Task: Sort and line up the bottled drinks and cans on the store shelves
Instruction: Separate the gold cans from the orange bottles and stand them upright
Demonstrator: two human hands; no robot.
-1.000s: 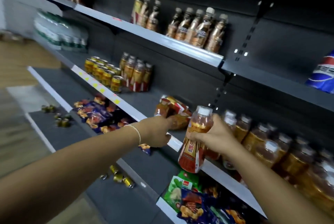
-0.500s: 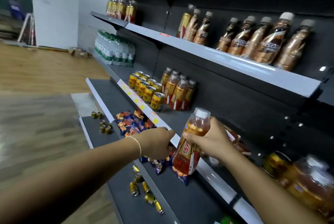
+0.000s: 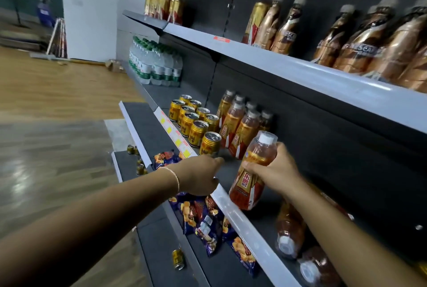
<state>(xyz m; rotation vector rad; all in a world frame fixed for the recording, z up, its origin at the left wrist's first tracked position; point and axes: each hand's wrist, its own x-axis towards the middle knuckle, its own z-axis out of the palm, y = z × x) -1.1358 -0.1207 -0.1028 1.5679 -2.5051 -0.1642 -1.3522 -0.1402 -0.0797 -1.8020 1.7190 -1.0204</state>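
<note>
Risk on the grey metal shelf [image 3: 233,207]: the standing orange-labelled plastic bottles [image 3: 240,129] at eleven o'clock could topple if the tilted white-capped orange drink bottle [image 3: 250,185] gripped in my right hand [image 3: 277,171] clips them, my left hand [image 3: 198,175] loose and empty at nine o'clock.

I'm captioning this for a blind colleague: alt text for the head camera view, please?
The right hand holds an orange plastic drink bottle with a white cap over the grey middle shelf, near upright matching bottles and gold metal cans. The left hand stretches toward the cans, holding nothing.
</note>
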